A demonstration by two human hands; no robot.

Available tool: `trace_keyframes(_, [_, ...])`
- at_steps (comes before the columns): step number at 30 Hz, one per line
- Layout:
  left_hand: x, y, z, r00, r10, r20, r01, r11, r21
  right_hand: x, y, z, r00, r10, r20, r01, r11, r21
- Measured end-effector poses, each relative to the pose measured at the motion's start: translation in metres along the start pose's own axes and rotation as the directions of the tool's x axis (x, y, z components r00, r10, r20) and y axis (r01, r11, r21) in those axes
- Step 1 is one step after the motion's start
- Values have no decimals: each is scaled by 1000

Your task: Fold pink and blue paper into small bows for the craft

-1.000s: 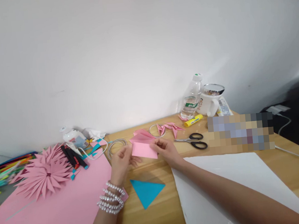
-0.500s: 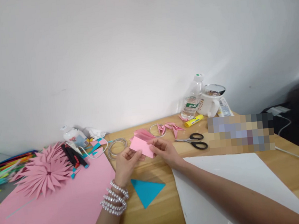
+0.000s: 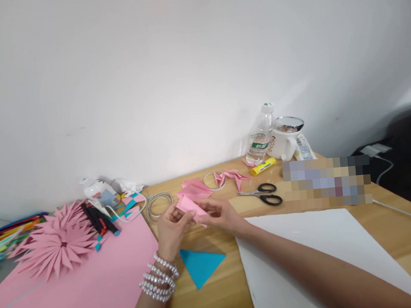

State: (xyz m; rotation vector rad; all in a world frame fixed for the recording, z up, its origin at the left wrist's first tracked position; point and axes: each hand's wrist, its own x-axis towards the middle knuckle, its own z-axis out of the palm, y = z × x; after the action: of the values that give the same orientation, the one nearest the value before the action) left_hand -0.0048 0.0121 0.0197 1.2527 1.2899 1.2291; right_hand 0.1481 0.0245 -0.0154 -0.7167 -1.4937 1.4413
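Note:
A small folded pink paper (image 3: 190,207) is held above the wooden table between both hands. My left hand (image 3: 175,224), with a pearl bracelet at the wrist, pinches its left and lower side. On its right side the fingers of my right hand (image 3: 220,215) are closed around the edge. Just behind it lie other pink papers (image 3: 198,189). A blue paper triangle (image 3: 203,265) rests on the table below the hands. Black-handled scissors (image 3: 266,194) lie to the right of my right hand.
Pink folded-paper rosettes (image 3: 64,243) and black markers (image 3: 98,220) sit on a pink sheet (image 3: 95,288) at left. A white board (image 3: 307,250) lies under my right forearm. Behind are a water bottle (image 3: 259,137), mug (image 3: 281,142), glue stick (image 3: 263,166) and wire coil (image 3: 159,206).
The pink paper has gone from a flat rectangle to a narrower, folded or tilted shape. My right hand's fingers have shifted slightly down and left along it. The whole view has moved slightly.

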Motion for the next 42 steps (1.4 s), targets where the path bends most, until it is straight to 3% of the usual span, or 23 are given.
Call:
trace_keyframes(5, [-2,2,1,995,90,47,-91,996,4,2,-1,0,999,19,-32,-16,994,111])
trace_keyframes(13, [-1,-3,-1,997,80,-4,-77,966,247,2,0,1,990,67,-122,-55,994,98])
trace_keyframes(20, [-2,-4,-3,971,52,235,-75,993,90,6,7,-4,972,152,-178,-107,965,239])
trace_keyframes(24, [-2,0,-3,967,111,230,-140,984,114,8,9,-3,968,189,-166,-127,937,326])
trace_keyframes(28, [0,1,-5,959,178,219,-222,955,197,7,4,-2,985,119,-129,-72,944,321])
trace_keyframes(34, [-2,10,-9,916,11,401,-73,987,140,7,2,-3,976,77,-201,-23,965,260])
trace_keyframes(38, [-2,14,-12,932,40,361,-77,993,90,6,3,-4,978,59,-200,-12,973,230])
trace_keyframes(42, [-3,7,-13,979,17,204,-29,998,57,6,7,-5,973,32,-230,15,980,197])
